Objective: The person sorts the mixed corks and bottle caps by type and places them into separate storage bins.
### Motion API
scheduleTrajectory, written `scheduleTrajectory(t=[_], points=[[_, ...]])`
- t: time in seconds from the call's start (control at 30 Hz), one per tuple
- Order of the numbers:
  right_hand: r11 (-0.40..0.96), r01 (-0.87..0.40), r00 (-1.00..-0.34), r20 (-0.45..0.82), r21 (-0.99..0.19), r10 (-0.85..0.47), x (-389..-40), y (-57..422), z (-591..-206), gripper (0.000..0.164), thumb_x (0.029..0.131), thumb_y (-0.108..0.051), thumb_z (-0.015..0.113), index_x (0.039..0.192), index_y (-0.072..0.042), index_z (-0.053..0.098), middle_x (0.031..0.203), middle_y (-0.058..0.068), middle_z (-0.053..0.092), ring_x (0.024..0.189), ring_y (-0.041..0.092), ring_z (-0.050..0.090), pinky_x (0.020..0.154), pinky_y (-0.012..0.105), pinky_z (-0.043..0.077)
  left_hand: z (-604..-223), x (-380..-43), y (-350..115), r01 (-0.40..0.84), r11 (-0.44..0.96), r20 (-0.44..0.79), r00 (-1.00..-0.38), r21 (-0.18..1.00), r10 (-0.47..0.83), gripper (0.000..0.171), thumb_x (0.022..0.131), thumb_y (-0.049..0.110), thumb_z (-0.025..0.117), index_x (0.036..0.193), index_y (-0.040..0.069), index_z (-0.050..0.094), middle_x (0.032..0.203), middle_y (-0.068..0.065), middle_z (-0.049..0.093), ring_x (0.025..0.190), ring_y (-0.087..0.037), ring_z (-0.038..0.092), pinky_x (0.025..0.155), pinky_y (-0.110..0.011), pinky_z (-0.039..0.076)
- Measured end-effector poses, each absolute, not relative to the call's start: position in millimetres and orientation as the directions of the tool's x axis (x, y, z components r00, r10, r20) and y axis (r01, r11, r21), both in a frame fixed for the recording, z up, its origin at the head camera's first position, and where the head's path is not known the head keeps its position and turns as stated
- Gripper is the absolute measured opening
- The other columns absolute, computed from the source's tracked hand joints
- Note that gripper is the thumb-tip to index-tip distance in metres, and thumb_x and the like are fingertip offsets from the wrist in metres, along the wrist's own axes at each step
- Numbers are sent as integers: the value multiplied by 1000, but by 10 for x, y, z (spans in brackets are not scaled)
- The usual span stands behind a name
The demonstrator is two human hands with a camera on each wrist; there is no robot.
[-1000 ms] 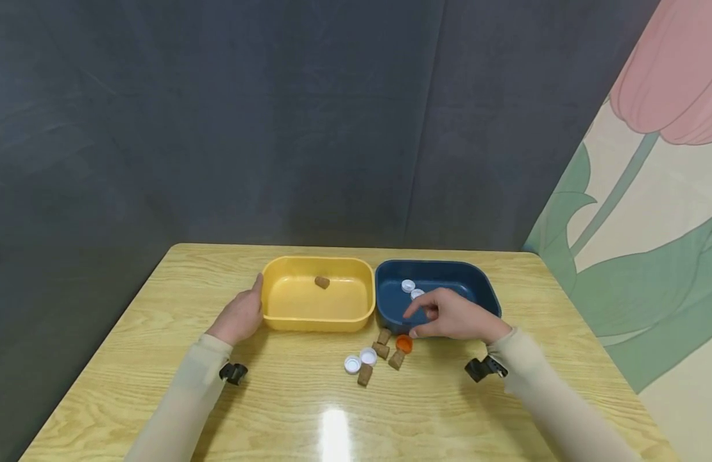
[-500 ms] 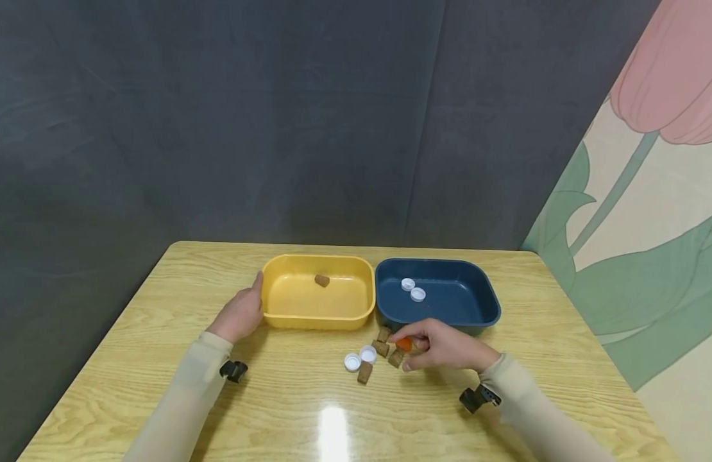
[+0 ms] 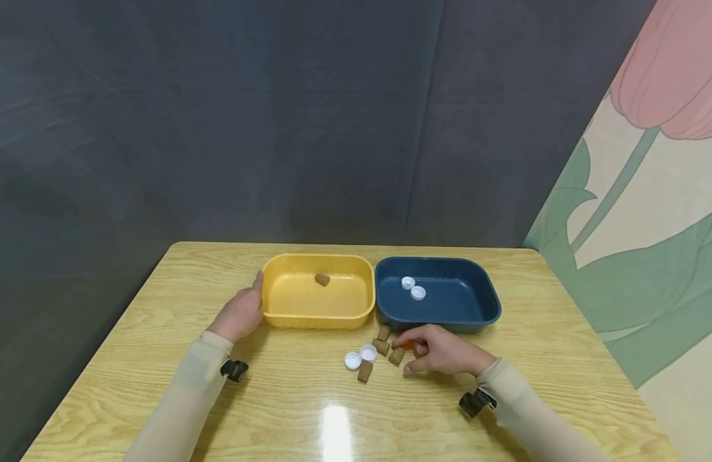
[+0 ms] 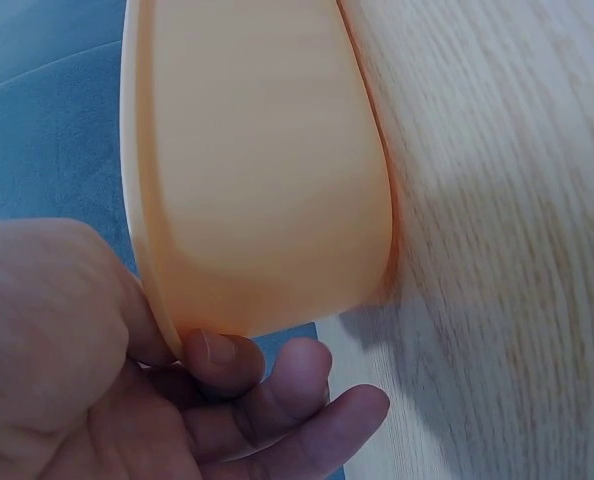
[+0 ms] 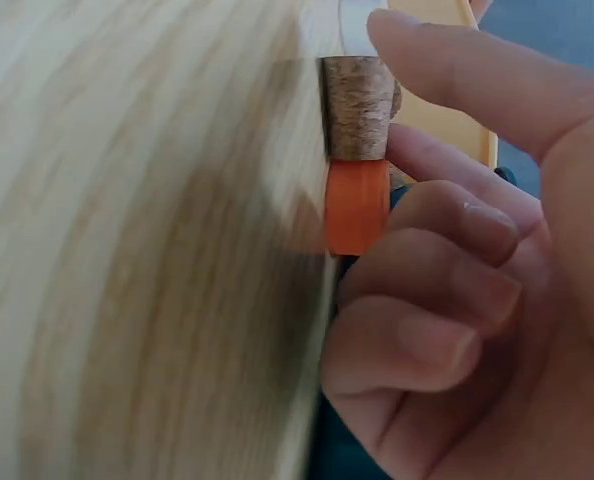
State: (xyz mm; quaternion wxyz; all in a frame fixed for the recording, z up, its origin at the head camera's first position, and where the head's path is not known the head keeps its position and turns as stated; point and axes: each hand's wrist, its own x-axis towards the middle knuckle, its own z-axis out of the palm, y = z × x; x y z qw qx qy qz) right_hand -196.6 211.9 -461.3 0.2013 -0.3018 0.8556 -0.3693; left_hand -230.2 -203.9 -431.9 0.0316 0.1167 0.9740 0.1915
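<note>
Right hand (image 3: pixel 442 351) lowered, half-spread, empty | left hand (image 3: pixel 238 314) pinches yellow tray (image 3: pixel 315 321) | cork (image 5: pixel 359 108) beside orange cap (image 5: pixel 357 207)

Left tray (image 3: pixel 310 303) beside right tray (image 3: pixel 457 301) on table (image 3: pixel 275 404), one cork (image 3: pixel 322 280) in left tray, two caps (image 3: pixel 417 293) in right tray, loose corks (image 3: pixel 364 371) and loose caps (image 3: pixel 353 361) before trays, curtain (image 3: pixel 356 122) behind table.

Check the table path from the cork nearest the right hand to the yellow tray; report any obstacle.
Another cork lies just left of that cork, toward the yellow tray, whose front wall also intervenes.
</note>
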Motion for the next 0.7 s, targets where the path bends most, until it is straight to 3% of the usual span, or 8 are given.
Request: scheduleTrajectory(t=[0.7], points=[[554,-434,-744,-64,-711,-665,-1961,2015,-4658,27,79,-15,85,105,-13,77,59,-10,40,55,2,39,57,18,34,-4334,-2297,-2044,244,895,14,-966,374,257,59,105,4,36,151,-19,7,129,-36,57,116,-43,60,100,-54,47]])
